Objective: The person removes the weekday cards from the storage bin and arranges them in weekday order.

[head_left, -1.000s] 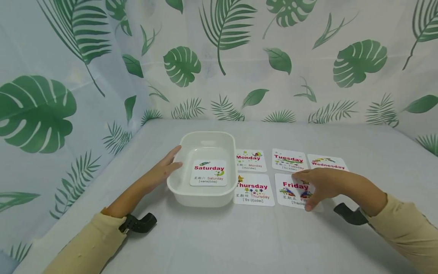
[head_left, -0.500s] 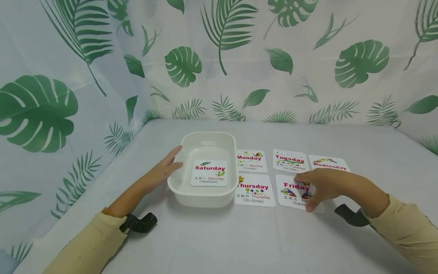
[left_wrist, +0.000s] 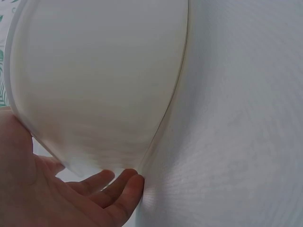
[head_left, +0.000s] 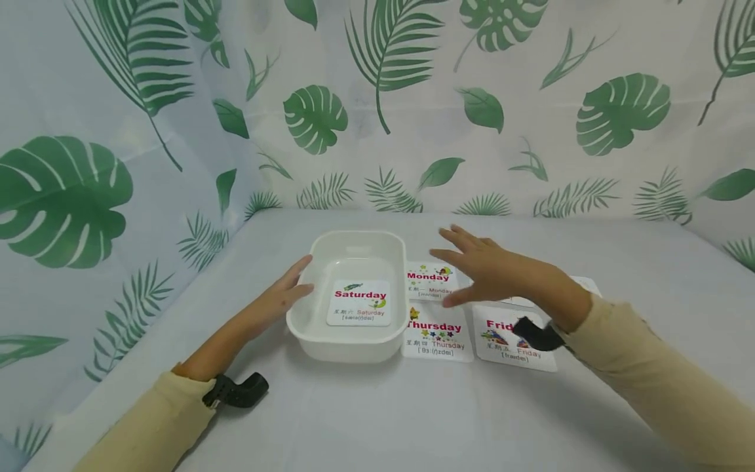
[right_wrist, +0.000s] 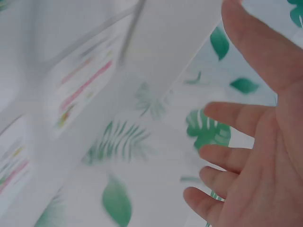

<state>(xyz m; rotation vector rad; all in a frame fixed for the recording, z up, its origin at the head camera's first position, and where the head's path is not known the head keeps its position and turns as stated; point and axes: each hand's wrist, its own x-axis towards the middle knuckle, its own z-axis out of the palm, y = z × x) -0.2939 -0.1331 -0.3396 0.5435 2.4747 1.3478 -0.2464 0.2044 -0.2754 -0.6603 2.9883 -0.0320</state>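
My left hand [head_left: 276, 303] grips the left side of a white plastic basin [head_left: 348, 351], thumb over the rim. In the left wrist view its fingers [left_wrist: 124, 191] bend against the outer wall. Inside the basin lies a Saturday flash card [head_left: 358, 303], face up. With spread fingers and nothing in it, my right hand [head_left: 495, 267] hovers over the cards right of the basin. The Monday card [head_left: 429, 282] shows partly behind its fingertips, above the Thursday card [head_left: 438, 335]. Below the right wrist is the Friday card [head_left: 513, 341]. The hand and forearm mostly cover the Tuesday and Wednesday cards.
A pale cloth covers the table [head_left: 377, 413]. Leaf-printed curtains [head_left: 413, 118] stand behind and on the left. The basin's right edge overlaps the Monday and Thursday cards in the head view. Each wrist wears a black strap mount [head_left: 238, 390].
My right hand has let go of the Friday card, which stays on the table, and has moved up and left towards the basin. My left hand and the basin stay put.
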